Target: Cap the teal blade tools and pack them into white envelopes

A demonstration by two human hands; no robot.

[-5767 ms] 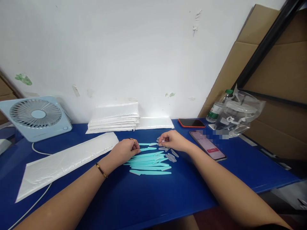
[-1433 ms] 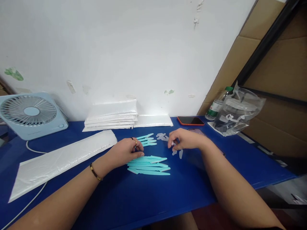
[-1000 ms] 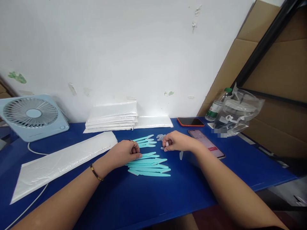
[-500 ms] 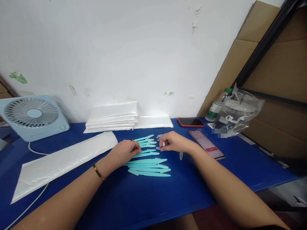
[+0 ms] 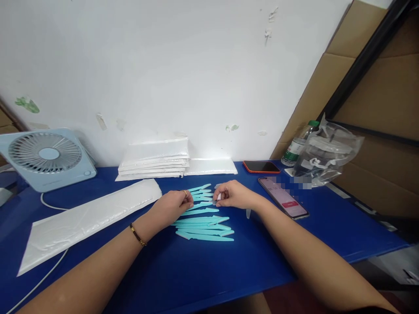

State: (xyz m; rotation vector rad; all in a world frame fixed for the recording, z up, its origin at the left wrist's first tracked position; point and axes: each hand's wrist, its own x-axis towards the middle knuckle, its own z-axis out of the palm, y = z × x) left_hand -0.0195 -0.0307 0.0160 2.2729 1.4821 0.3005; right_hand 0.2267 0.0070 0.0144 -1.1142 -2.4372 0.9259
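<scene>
Several slim teal plastic razors [image 5: 205, 226] lie in a row on the blue table [image 5: 203, 270], with a few more [image 5: 200, 192] further back. My left hand [image 5: 172, 206] pinches the handle end of one teal razor [image 5: 199, 204]. My right hand [image 5: 231, 195] pinches a small clear cap [image 5: 218, 197] at that razor's other end. One clear cap [image 5: 248, 213] lies loose beside my right wrist.
A long white padded bag [image 5: 88, 218] lies at the left, a stack of the same bags [image 5: 153, 159] at the back. A pale blue fan [image 5: 47, 157] with its cable, two phones [image 5: 283, 196], a bottle [image 5: 296, 148] and a clear plastic bag [image 5: 327, 152] ring the work area.
My right hand picked a clear cap from the loose ones at the right and brought it left to the razor held by my left hand. The loose caps have grown fewer.
</scene>
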